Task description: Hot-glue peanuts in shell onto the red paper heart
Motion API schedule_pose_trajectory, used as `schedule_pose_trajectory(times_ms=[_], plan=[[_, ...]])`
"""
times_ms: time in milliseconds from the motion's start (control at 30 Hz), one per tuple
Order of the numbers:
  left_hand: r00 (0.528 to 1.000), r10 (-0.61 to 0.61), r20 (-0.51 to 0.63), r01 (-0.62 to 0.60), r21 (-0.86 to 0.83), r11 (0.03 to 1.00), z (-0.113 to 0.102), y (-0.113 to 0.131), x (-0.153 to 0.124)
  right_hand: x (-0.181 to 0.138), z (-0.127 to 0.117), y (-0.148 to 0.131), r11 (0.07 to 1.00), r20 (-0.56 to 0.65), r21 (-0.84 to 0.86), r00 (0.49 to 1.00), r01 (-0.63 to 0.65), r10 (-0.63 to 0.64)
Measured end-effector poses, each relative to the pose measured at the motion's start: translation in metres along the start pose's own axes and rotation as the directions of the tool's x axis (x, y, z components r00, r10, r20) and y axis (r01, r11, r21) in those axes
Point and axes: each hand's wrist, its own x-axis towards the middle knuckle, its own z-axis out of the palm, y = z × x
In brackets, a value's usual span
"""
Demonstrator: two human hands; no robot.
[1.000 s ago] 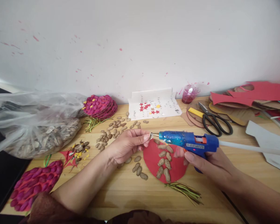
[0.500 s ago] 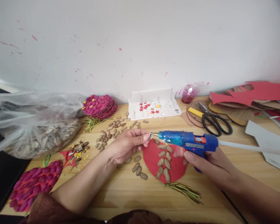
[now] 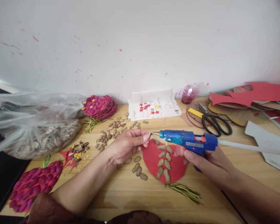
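Note:
My left hand (image 3: 130, 143) pinches a peanut shell (image 3: 151, 136) between thumb and fingertips. Wrapped round the handle of a blue glue gun (image 3: 184, 138), my right hand (image 3: 207, 160) points its metal nozzle at the shell; the tip is at or almost on it. A white glue stick (image 3: 245, 147) sticks out of the gun's back. Below the gun lies a red disc (image 3: 149, 158) with several peanut shells (image 3: 167, 175) in rows and a green-yellow tassel (image 3: 185, 191) at its near edge. Loose peanuts (image 3: 138, 169) lie left of the disc.
Behind are a bag of shells (image 3: 53, 133), stacked magenta pieces (image 3: 99, 107), a paper with stars (image 3: 154, 105) and a cup of pink liquid (image 3: 189, 95). Black scissors (image 3: 214, 119) and red cut-outs (image 3: 252, 93) lie right. A magenta-studded disc (image 3: 37, 183) sits front left.
The glue gun has shifted very slightly, its nozzle showing a little more at the shell. My left hand stays in place with its pinch.

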Motion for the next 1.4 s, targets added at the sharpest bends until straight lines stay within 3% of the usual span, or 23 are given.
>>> schedule_pose_trajectory(times_ms=[1400], plan=[[0.999, 0.036, -0.025, -0.037, -0.016, 0.999, 0.0019, 0.0047, -0.0018, -0.0034, -0.0034, 0.0068, 0.996, -0.003, -0.091, 1.0, 0.011, -0.011]])
